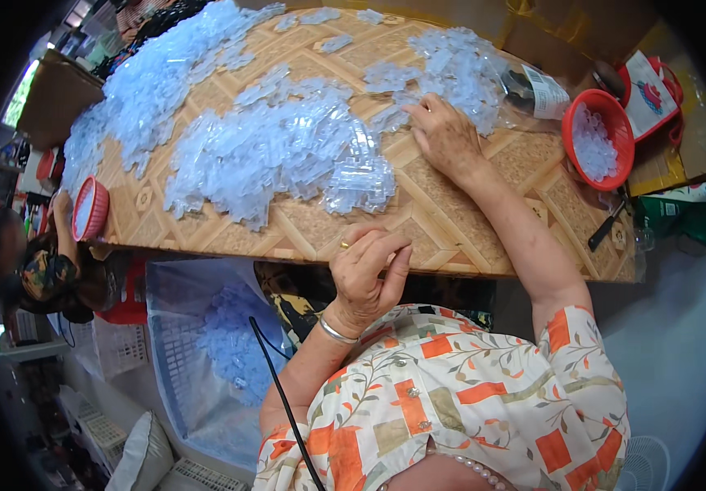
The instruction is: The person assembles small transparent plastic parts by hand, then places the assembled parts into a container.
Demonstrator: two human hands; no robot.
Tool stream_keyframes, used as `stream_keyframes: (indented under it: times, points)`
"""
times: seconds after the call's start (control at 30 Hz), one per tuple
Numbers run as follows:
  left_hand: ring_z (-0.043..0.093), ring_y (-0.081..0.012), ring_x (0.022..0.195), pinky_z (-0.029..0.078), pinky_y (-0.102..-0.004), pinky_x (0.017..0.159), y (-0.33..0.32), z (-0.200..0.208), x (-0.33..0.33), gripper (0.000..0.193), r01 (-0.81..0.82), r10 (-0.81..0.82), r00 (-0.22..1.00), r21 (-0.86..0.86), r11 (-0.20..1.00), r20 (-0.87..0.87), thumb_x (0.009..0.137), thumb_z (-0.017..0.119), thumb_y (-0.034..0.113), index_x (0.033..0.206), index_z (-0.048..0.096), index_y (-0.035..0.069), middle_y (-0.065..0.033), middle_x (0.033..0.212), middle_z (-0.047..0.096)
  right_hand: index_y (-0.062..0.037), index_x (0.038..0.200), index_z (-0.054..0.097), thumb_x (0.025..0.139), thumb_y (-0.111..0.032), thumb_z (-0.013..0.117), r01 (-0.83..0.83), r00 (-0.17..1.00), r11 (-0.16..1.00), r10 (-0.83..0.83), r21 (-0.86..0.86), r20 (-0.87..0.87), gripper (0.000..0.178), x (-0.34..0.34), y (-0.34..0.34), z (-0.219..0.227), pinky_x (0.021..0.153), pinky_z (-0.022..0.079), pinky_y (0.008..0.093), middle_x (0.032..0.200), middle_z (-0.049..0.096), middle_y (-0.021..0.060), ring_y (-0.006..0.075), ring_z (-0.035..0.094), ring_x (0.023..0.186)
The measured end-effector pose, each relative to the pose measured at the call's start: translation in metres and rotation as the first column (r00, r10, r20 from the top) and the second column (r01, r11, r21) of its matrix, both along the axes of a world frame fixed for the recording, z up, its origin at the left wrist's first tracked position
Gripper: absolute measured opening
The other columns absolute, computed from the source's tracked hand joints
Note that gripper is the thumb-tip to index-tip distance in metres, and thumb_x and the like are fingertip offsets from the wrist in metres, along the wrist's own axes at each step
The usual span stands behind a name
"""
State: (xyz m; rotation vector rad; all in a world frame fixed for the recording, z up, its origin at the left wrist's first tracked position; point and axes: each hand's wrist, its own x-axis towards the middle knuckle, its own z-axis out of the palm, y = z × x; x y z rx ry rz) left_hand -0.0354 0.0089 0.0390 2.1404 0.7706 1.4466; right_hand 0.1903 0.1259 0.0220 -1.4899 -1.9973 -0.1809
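Clear, bluish plastic pieces lie in a broad pile (pixel 271 155) on the patterned tabletop (pixel 484 237). My right hand (pixel 447 139) reaches over the table between this pile and a smaller heap of the same pieces (pixel 459 69). Its fingers are bent and closed at the edge of the loose pieces; what they pinch, if anything, is hidden. At the near table edge, my left hand (pixel 369 266) is curled with thumb and fingers together, wearing a ring and a bracelet. I cannot make out what is in it.
A larger heap (pixel 148 90) covers the far left. On the right are a red basket (pixel 598 139) of small clear pieces, a jar (pixel 537 92) and a dark-handled tool (pixel 607 225). A lined crate (pixel 197 360) stands below. Another person's arm (pixel 62 217) is near a red basket (pixel 91 209).
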Motion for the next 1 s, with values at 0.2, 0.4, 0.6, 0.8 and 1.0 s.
stream_keyframes:
  times: [0.2,0.4,0.6,0.8,1.0]
  points:
    - [0.064,-0.0264,0.075,0.049,-0.0339,0.072,0.000,0.004,-0.023,0.011,-0.130,0.131,0.991,-0.025,0.991,0.039,0.081,0.070,-0.003,0.090,0.067,0.003,-0.0080,0.074,0.066,-0.0123,0.094,0.069,0.078,-0.013,0.072,0.033,0.979,0.999,-0.038,0.027,0.198,0.017,0.006,0.033,-0.001,0.076,0.054,0.0404,0.100,0.060,0.0072,0.0259,0.066,0.089]
    - [0.063,-0.0157,0.080,0.050,-0.0290,0.074,0.000,-0.005,-0.018,0.009,-0.091,0.101,0.994,-0.222,0.971,0.034,0.093,0.064,0.004,0.102,0.066,0.001,-0.0058,0.085,0.068,-0.0116,0.094,0.067,0.082,-0.007,0.070,-0.146,0.988,0.988,0.149,0.050,-0.050,0.013,0.037,-0.006,0.013,0.070,0.056,0.0370,0.102,0.062,0.0043,0.0260,0.068,0.084]
    - [0.062,-0.0083,0.087,0.050,-0.0212,0.076,0.001,-0.018,0.004,0.024,0.232,0.031,0.914,-0.585,0.777,0.404,0.100,0.058,0.008,0.123,0.055,0.000,-0.0053,0.102,0.067,-0.0077,0.101,0.068,0.081,-0.007,0.070,-0.069,0.993,0.998,0.069,0.004,-0.097,0.020,0.030,-0.050,0.017,0.078,0.055,0.0362,0.111,0.064,0.0078,0.0276,0.066,0.092]
    - [0.064,-0.0080,0.089,0.052,-0.0224,0.078,-0.011,-0.014,0.020,0.024,0.269,-0.098,0.947,-0.593,0.759,0.306,0.097,0.061,0.003,0.120,0.056,-0.001,-0.0051,0.100,0.067,-0.0054,0.109,0.068,0.078,-0.014,0.073,-0.004,1.000,1.000,0.004,0.019,-0.008,0.033,0.021,-0.006,0.004,0.100,0.045,0.0407,0.121,0.061,0.0118,0.0303,0.055,0.118]
    - [0.065,-0.0080,0.086,0.054,-0.0226,0.075,-0.019,-0.011,0.009,0.024,0.180,-0.082,0.979,-0.598,0.781,0.187,0.096,0.061,0.003,0.119,0.058,-0.001,-0.0051,0.097,0.068,-0.0067,0.096,0.070,0.080,-0.016,0.072,-0.066,0.954,0.990,0.027,0.122,0.299,0.019,0.023,0.008,0.001,0.100,0.043,0.0418,0.117,0.063,0.0104,0.0282,0.057,0.113]
